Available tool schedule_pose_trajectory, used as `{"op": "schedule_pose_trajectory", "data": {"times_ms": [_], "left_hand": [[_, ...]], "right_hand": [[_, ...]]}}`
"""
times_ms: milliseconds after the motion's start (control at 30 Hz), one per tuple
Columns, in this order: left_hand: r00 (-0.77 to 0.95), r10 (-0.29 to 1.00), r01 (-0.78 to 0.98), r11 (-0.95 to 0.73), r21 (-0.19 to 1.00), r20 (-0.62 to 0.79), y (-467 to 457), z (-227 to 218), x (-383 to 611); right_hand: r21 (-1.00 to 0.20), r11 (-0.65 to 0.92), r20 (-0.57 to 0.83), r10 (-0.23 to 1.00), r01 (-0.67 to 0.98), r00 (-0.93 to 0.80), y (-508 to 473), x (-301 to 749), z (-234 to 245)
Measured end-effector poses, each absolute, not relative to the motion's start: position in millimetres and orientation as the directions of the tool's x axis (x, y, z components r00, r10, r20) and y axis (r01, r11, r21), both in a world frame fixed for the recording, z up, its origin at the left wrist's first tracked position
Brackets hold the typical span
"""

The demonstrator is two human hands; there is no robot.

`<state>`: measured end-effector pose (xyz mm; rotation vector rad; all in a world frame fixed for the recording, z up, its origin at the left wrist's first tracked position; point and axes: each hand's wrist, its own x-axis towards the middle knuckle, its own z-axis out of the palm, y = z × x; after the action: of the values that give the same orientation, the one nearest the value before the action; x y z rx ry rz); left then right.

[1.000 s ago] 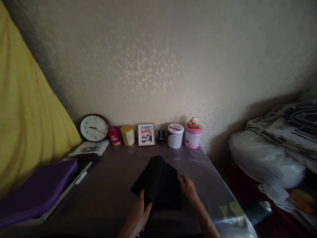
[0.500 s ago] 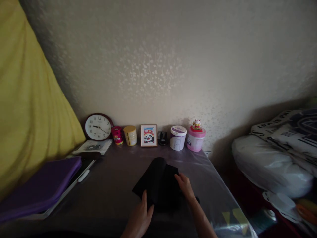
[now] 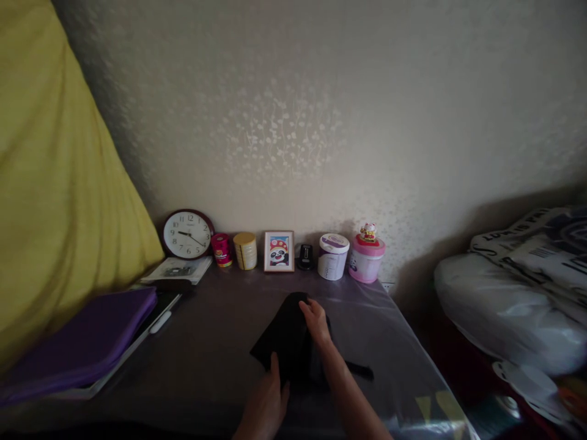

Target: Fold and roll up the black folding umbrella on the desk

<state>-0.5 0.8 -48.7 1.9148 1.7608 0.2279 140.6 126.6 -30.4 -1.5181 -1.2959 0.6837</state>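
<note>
A black folded piece of fabric [image 3: 282,336] lies on the table in front of me, a narrow strap [image 3: 360,370] poking out at its right. Its exact kind does not show. My right hand [image 3: 315,321] has its fingers closed on the upper right part of the fabric, near a fold. At the near left edge, my left hand [image 3: 268,394] holds the fabric, index finger along it and thumb apart; the other fingers are hidden. The underside of the fabric is out of sight.
Along the wall stand a clock [image 3: 188,234], a pink can [image 3: 222,250], a yellow tin [image 3: 245,251], a framed panda picture [image 3: 279,251], a small black object [image 3: 305,256] and two tubs [image 3: 332,260]. Purple folders [image 3: 87,336] lie left; a stuffed plastic bag [image 3: 495,311] sits right.
My right hand has moved left and slightly up over the fabric, whose right part has folded inward. More of the strap shows. The view has shifted slightly.
</note>
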Motion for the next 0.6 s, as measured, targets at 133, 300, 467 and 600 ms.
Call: {"op": "schedule_pose_trajectory", "data": {"times_ms": [133,300,467,600], "left_hand": [[0.137,0.957,0.888,-0.004,0.460,-0.255,1,-43,2],[0.125,0.958,0.893,0.003,0.450,-0.256,1,-41,2],[0.138,0.969,0.875,-0.022,0.483,-0.207,-2,-48,-1],[0.121,0.986,0.806,-0.030,0.590,-0.115,-12,-44,-4]], "right_hand": [[-0.866,-0.002,0.140,0.959,0.500,0.247,131,120,-30],[-0.743,-0.072,0.088,0.975,0.665,0.204,127,106,-25],[-0.617,-0.102,0.055,0.984,0.780,0.172,123,100,-19],[-0.563,-0.113,0.040,0.986,0.819,0.163,122,97,-16]]}}
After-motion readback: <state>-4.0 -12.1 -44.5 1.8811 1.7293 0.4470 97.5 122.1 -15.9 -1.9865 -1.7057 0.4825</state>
